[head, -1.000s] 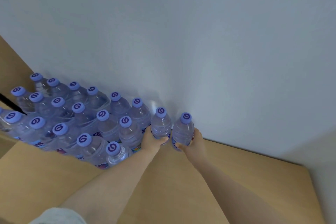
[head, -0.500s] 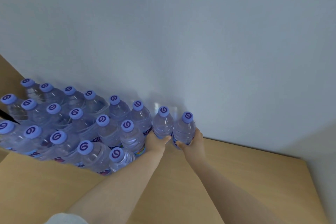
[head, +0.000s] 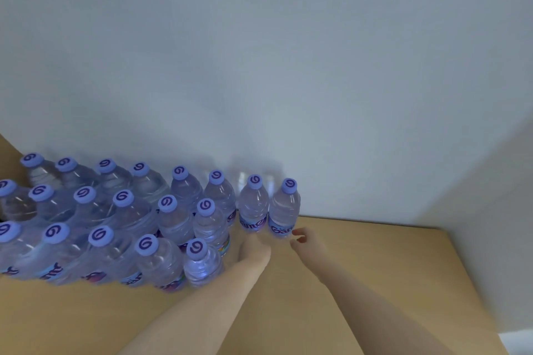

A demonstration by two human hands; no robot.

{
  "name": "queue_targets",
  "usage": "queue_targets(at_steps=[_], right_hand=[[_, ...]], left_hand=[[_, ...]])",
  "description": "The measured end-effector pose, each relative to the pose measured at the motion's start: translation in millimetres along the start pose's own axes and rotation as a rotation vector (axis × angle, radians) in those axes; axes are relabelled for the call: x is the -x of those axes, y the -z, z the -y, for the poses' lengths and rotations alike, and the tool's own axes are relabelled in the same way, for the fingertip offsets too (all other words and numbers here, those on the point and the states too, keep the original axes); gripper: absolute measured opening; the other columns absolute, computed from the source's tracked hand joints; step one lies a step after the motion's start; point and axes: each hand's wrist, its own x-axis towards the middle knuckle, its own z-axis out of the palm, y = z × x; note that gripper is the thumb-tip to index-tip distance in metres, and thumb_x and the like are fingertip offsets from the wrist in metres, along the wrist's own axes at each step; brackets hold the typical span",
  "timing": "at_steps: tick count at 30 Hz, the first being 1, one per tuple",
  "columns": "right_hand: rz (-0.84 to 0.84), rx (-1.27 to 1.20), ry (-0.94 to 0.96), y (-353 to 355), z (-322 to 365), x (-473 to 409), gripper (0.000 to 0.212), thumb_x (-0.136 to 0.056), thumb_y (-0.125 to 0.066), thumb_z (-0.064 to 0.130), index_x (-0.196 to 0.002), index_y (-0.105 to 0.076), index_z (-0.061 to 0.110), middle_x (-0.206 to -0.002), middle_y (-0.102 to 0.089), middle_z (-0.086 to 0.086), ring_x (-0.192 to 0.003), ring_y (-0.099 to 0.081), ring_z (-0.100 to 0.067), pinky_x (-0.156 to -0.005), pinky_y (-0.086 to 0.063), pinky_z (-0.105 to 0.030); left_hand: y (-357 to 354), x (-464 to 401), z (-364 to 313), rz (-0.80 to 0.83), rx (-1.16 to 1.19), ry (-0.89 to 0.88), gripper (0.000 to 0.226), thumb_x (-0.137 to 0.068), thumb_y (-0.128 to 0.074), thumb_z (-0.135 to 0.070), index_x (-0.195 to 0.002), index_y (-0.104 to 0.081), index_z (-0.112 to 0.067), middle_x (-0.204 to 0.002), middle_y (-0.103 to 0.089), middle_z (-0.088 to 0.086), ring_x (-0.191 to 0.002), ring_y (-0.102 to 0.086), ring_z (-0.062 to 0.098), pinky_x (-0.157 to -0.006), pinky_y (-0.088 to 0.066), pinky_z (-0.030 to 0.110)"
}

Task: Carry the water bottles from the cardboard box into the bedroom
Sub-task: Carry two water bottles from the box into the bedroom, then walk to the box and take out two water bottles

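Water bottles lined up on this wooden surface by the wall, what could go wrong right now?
The two end bottles stand free beside the left hand and right hand; a stray knock might topple them. The packed bottle cluster could fall like dominoes. The front bottle sits nearest the left forearm and might get brushed.

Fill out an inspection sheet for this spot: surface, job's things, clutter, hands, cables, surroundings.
Surface: light wooden top, bare at right.
Job's things: many water bottles with purple caps stand upright in rows along the wall; the two rightmost bottles stand side by side.
Clutter: nothing seen.
Hands: left hand and right hand hold nothing, just in front of those two bottles; contact cannot be told.
Cables: nothing seen.
Surroundings: plain white wall; no cardboard box in view.
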Motion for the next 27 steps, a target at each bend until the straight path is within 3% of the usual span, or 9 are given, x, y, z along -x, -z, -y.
queue_targets(at_steps=[3, 6, 9, 11, 15, 17, 20, 23, 27], right_hand=[[0.021, 0.059, -0.009, -8.0, -5.1, 20.0, 0.034, -0.096, -0.05, 0.02, -0.13, -0.052, 0.015, -0.109, -0.054, -0.001, -0.09, -0.055, -0.016, -0.079, -0.043, -0.026], [0.063, 0.076, -0.011, -18.0, -8.4, 41.2, 0.033, -0.096, -0.05, 0.019, -0.128, -0.054, 0.013, -0.122, -0.057, -0.006, -0.105, -0.056, -0.02, -0.09, -0.044, -0.028], [0.103, 0.082, 0.017, -25.6, -10.9, 62.0, 0.032, -0.096, -0.049, 0.017, -0.126, -0.056, 0.011, -0.126, -0.058, -0.008, -0.111, -0.057, -0.022, -0.091, -0.044, -0.028], [0.129, 0.104, 0.044, -30.7, -12.3, 75.2, 0.032, -0.096, -0.049, 0.018, -0.126, -0.056, 0.011, -0.125, -0.059, -0.006, -0.109, -0.058, -0.021, -0.089, -0.045, -0.028], [0.167, 0.151, 0.122, -45.7, -18.0, 103.0, 0.031, -0.095, -0.05, 0.02, -0.123, -0.059, 0.01, -0.121, -0.061, -0.006, -0.106, -0.059, -0.02, -0.088, -0.046, -0.027], [0.189, 0.181, 0.16, -58.4, -20.8, 119.2, 0.028, -0.094, -0.052, 0.019, -0.118, -0.061, 0.008, -0.118, -0.063, -0.007, -0.102, -0.059, -0.02, -0.083, -0.045, -0.026], [0.262, 0.257, 0.237, -86.0, -26.7, 144.0, 0.026, -0.093, -0.054, 0.02, -0.113, -0.064, 0.007, -0.115, -0.066, -0.006, -0.104, -0.06, -0.021, -0.083, -0.044, -0.026], [0.353, 0.333, 0.306, -117.9, -16.9, 173.2, 0.024, -0.093, -0.054, 0.024, -0.111, -0.064, 0.011, -0.116, -0.065, -0.004, -0.097, -0.057, -0.017, -0.078, -0.042, -0.023], [0.453, 0.419, 0.429, -167.0, 13.6, 206.3, 0.028, -0.094, -0.054, 0.028, -0.116, -0.061, 0.011, -0.118, -0.063, -0.005, -0.105, -0.058, -0.02, -0.08, -0.04, -0.023]], left_hand=[[0.0, 21.8, 15.1, 0.12, -0.059, -0.025, 0.016, -0.092, -0.044, -0.009, -0.098, -0.058, -0.014, -0.078, -0.049, -0.002, -0.077, -0.049, 0.018, -0.065, -0.039, 0.025], [2.3, 41.8, 33.0, 0.208, -0.013, 0.016, 0.02, -0.089, -0.044, -0.008, -0.076, -0.045, -0.022, -0.08, -0.051, 0.0, -0.073, -0.048, 0.019, -0.063, -0.038, 0.024], [13.5, 63.3, 50.5, 0.257, 0.089, 0.116, 0.013, -0.088, -0.045, -0.01, -0.094, -0.05, -0.02, -0.086, -0.06, 0.002, -0.06, -0.053, 0.013, -0.053, -0.04, 0.019], [24.0, 77.9, 65.7, 0.238, 0.108, 0.127, 0.013, -0.089, -0.045, -0.01, -0.092, -0.049, -0.022, -0.078, -0.061, 0.001, -0.056, -0.055, 0.011, -0.05, -0.039, 0.018], [45.0, 112.8, 107.0, 0.029, 0.208, 0.097, 0.01, -0.09, -0.047, -0.003, -0.088, -0.052, -0.011, -0.07, -0.058, 0.005, -0.052, -0.053, 0.014, -0.035, -0.033, 0.013], [56.4, 137.7, 134.7, -0.07, 0.228, 0.093, 0.016, -0.092, -0.049, -0.004, -0.08, -0.055, -0.012, -0.066, -0.059, 0.006, -0.053, -0.053, 0.016, -0.04, -0.038, 0.014], [74.9, 176.6, 177.3, -0.167, 0.206, 0.118, 0.021, -0.094, -0.05, -0.007, -0.075, -0.056, -0.015, -0.066, -0.06, 0.004, -0.065, -0.057, 0.022, -0.065, -0.049, 0.028], [105.5, 217.5, 213.6, -0.283, 0.165, 0.169, 0.026, -0.095, -0.049, -0.009, -0.071, -0.055, -0.018, -0.067, -0.059, 0.002, -0.071, -0.057, 0.021, -0.066, -0.044, 0.028], [161.5, 264.9, 255.0, -0.367, -0.001, 0.266, 0.021, -0.092, -0.045, -0.012, -0.088, -0.065, -0.017, -0.096, -0.07, 0.008, -0.086, -0.065, 0.023, -0.073, -0.049, 0.027]])
